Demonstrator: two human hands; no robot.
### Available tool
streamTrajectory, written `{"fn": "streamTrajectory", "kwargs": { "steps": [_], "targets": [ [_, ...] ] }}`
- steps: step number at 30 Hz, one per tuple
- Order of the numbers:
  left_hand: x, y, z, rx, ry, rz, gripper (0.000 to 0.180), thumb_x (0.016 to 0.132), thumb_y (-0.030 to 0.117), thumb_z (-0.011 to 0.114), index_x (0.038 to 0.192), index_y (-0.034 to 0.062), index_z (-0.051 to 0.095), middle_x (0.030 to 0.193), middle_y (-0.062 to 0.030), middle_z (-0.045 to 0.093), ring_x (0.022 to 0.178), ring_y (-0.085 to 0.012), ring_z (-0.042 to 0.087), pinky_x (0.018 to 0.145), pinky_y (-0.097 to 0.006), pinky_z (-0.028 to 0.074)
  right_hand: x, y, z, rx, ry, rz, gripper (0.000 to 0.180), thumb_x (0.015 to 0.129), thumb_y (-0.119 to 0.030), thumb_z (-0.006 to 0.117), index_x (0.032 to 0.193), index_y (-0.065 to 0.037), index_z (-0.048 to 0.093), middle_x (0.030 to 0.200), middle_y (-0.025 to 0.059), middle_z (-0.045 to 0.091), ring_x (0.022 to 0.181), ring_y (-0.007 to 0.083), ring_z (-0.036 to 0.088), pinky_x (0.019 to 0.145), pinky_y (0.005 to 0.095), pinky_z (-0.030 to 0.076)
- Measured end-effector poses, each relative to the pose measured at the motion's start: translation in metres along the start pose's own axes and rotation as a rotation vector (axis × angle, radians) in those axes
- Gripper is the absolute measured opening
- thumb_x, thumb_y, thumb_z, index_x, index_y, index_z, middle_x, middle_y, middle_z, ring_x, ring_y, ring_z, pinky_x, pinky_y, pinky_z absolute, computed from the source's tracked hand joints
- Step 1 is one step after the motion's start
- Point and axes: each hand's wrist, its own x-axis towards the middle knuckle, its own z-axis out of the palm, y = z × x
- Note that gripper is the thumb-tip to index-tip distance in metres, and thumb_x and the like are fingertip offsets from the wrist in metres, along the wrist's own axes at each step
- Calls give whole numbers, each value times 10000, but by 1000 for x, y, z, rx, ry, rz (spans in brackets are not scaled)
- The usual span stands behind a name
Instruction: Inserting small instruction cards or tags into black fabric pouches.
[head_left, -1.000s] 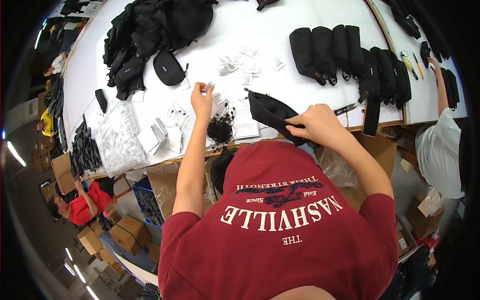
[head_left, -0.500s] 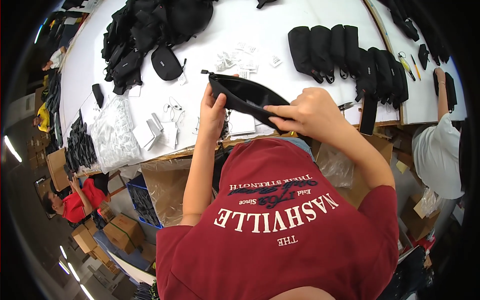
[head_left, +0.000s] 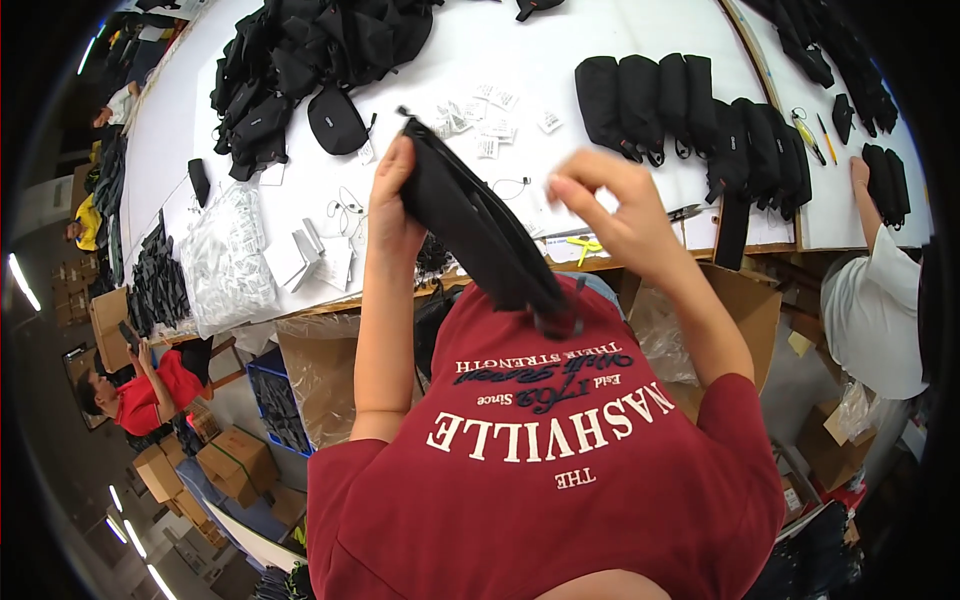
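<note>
A black zippered pouch (head_left: pixel 470 215) hangs at a slant in front of my chest, its long zipper opening facing right. My left hand (head_left: pixel 397 195) is closed around its upper end, thumb on the near face. The pouch's lower end is blurred and hangs over the red shirt. Apart from the pouch, my right hand (head_left: pixel 615 200) hovers to its right over the table edge. Its fingers are bent and slightly blurred, loosely apart from the thumb, with nothing visible in them.
On the white table (head_left: pixel 520 50) lie a heap of black pouches (head_left: pixel 300 60), a row of black pouches (head_left: pixel 640 95), small white labels (head_left: pixel 490 125) and a clear plastic bag (head_left: pixel 228 265). Yellow-green snips (head_left: pixel 583 243) rest near the front edge. Another person's arm (head_left: pixel 866 200) reaches in at right.
My right hand has let go of the pouch and lifted away from its opening. The pouch has swung down to a steeper slant in my left hand, uncovering the yellow-green snips.
</note>
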Motion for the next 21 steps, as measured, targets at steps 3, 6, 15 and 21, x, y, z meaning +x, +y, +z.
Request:
{"fn": "streamTrajectory", "kwargs": {
  "steps": [3, 6, 15, 21],
  "targets": [
    [-2, -2, 39, 214, -35, -125, 297, 904, 241, 593, 1096, 16, 582, 903, -34, 641, 770, -88, 618, 692, -208, 507, 29, -20, 0, -77, 94, -172, 228, 876, -207, 604, 1073, -97, 634, 1135, 74, 607, 731, 164, 634, 592, 262, 490],
    [2, -6, 47, 259, -121, -202, 320, 892, 255, 606, 1110, 20, 586, 900, -24, 638, 771, -76, 609, 684, -193, 491, 45, -23, -4, -98, 8, -207, 228, 869, -182, 607, 1086, -117, 625, 1101, 45, 626, 753, 184, 643, 620, 277, 497],
    [-1, -12, 51, 185, -103, -209, 274, 925, 306, 557, 997, 44, 587, 852, -12, 629, 732, -53, 589, 657, -187, 475, 35, -30, -7, -243, -104, -151, 182, 820, -191, 655, 943, -78, 582, 800, 57, 603, 633, 203, 553, 594, 314, 455],
    [0, -18, 41, 211, -182, -227, 386, 927, 356, 517, 1096, 9, 519, 927, -134, 618, 843, -191, 639, 738, -290, 525, 22, -30, -7, -19, -369, 18, 547, 751, -199, 696, 1199, -66, 411, 865, 125, 551, 678, 199, 506, 603, 308, 435]
  ]
}}
